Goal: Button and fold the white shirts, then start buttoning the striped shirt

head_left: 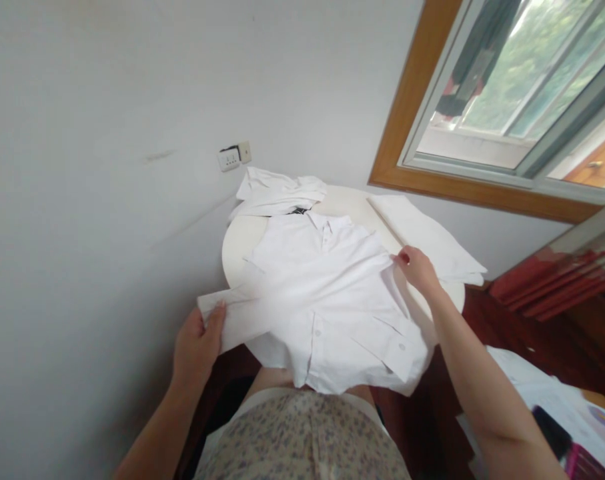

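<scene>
A white button-up shirt (302, 287) lies spread over a round white table (235, 257), its collar toward the wall and its hem hanging over the near edge. My left hand (199, 337) pinches the end of the sleeve on the left, which is stretched out past the table. On the other side, my right hand (416, 267) pinches the shirt's fabric near the right edge. The right sleeve is folded across the front, with its buttoned cuff near the hem.
A crumpled white cloth (282, 190) sits at the table's back left. Folded white fabric (427, 237) lies at the right. Behind are a wall socket (229, 159) and a wood-framed window (387, 170). A dark phone (552, 430) rests at lower right, beside papers.
</scene>
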A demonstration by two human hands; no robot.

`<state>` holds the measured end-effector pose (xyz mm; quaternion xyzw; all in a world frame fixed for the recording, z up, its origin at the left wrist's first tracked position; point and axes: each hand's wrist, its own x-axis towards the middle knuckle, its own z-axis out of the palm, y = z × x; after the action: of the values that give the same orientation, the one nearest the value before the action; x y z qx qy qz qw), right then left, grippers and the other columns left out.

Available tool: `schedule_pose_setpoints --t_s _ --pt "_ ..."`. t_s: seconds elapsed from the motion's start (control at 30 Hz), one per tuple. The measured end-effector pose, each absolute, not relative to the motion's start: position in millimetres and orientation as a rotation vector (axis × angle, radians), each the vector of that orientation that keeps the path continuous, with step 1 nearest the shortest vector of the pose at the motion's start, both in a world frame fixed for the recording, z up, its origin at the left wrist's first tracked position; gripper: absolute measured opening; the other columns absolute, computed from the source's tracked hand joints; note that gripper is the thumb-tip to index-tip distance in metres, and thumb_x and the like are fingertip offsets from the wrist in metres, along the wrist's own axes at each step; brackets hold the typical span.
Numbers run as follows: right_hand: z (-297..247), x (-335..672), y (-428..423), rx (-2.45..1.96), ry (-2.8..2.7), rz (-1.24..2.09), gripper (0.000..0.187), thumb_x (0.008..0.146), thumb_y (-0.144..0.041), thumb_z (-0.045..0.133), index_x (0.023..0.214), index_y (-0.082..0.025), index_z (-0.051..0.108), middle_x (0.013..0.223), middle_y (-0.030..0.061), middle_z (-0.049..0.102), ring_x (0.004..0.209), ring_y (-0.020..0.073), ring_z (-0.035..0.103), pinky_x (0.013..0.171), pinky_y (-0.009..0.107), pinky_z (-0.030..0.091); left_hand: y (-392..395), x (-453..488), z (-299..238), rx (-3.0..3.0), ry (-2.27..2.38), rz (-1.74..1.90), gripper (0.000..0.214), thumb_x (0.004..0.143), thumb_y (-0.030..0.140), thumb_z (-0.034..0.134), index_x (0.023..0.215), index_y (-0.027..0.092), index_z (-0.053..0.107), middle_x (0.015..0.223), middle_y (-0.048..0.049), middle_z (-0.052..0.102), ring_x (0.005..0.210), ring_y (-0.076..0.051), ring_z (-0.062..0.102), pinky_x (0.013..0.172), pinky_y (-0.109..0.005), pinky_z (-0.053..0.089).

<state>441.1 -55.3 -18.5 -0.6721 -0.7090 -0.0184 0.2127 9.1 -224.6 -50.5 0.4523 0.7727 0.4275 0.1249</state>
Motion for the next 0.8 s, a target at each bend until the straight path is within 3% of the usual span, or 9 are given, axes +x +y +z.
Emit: schedule_pose_setpoints --t_s 0.17,0.33,0.47,0.6,0.8 --pt "-20.3 467.7 -58.3 -1.771 -1.747 0.210 0.032 0.091 -0.048 0.044 0.078 -0.020 0.054 0.072 0.0038 0.065 0.065 0.0166 0.057 0.062 0.028 0.041 -237.6 30.5 -72.9 1.302 2.132 1.184 0.047 0.082 0.058 0.043 0.098 0.019 0.063 0.093 -0.0077 0.071 0.087 -0.026 0.066 0.078 -0.036 0.053" --pt "-32.1 479.7 -63.9 -2.097 -2.038 0.026 0.024 0.086 -0.037 0.053 0.080 -0.017 0.065 0.085 0.0107 0.067 0.078 0.0213 0.062 0.070 0.030 0.044 -242.8 37.6 -83.7 1.315 2.153 1.147 0.046 0.079 0.060 0.043 0.094 0.019 0.058 0.089 -0.0086 0.070 0.086 -0.027 0.066 0.078 -0.036 0.052" --pt "-13.9 455.8 -51.8 -2.117 -2.113 -0.151 0.029 0.088 -0.028 0.047 0.107 -0.018 0.067 0.108 0.0147 0.065 0.100 0.0257 0.061 0.086 0.034 0.045 -237.9 33.5 -68.5 1.345 2.160 1.177 0.040 0.081 0.057 0.045 0.094 0.021 0.057 0.088 -0.0065 0.068 0.085 -0.026 0.065 0.077 -0.035 0.051" --pt "-14.2 401.8 -31.4 -2.001 -2.251 -0.140 0.041 0.093 -0.021 0.036 0.127 -0.014 0.058 0.127 0.0171 0.060 0.119 0.0249 0.054 0.100 0.034 0.040 -236.2 32.0 -54.5 1.334 2.190 1.186 0.034 0.083 0.053 0.047 0.093 0.023 0.057 0.086 -0.0047 0.067 0.083 -0.025 0.064 0.074 -0.034 0.051" --pt "-66.2 376.5 -2.4 -2.111 -2.164 -0.045 0.062 0.098 -0.052 0.022 0.150 -0.020 0.032 0.156 0.0133 0.029 0.143 0.0313 0.026 0.113 0.052 0.024 -236.9 27.8 -68.2 1.270 2.233 1.205 0.033 0.084 0.049 0.046 0.098 0.022 0.058 0.090 -0.0063 0.067 0.087 -0.026 0.063 0.076 -0.034 0.050"
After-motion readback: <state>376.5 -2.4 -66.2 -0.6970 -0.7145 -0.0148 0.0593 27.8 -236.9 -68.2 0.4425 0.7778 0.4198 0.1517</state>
